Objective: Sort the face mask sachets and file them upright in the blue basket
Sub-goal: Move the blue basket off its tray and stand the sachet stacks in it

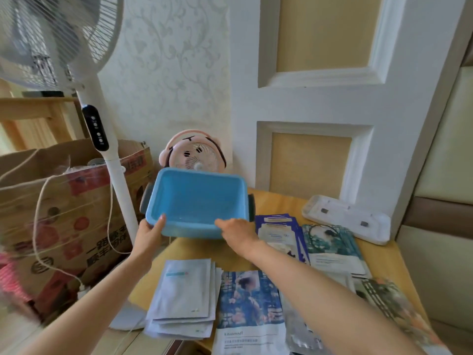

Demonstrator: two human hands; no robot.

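Observation:
The blue basket (197,201) is tilted toward me at the far left corner of the yellow table (276,203), and its inside is bare. My left hand (149,233) grips its near left rim with the thumb inside. My right hand (238,233) grips the near right rim. Face mask sachets lie flat in sorted stacks on the table: a pale lavender stack (183,298), a blue picture stack (252,311), a dark blue and white stack (279,231), a teal picture stack (332,247), and a green and orange one (394,306) at the right.
A white tray (348,217) lies upside down at the table's back right. A pink desk fan (195,152) stands behind the basket. The white pole of a standing fan (115,160) and a taped cardboard box (64,216) are to the left of the table.

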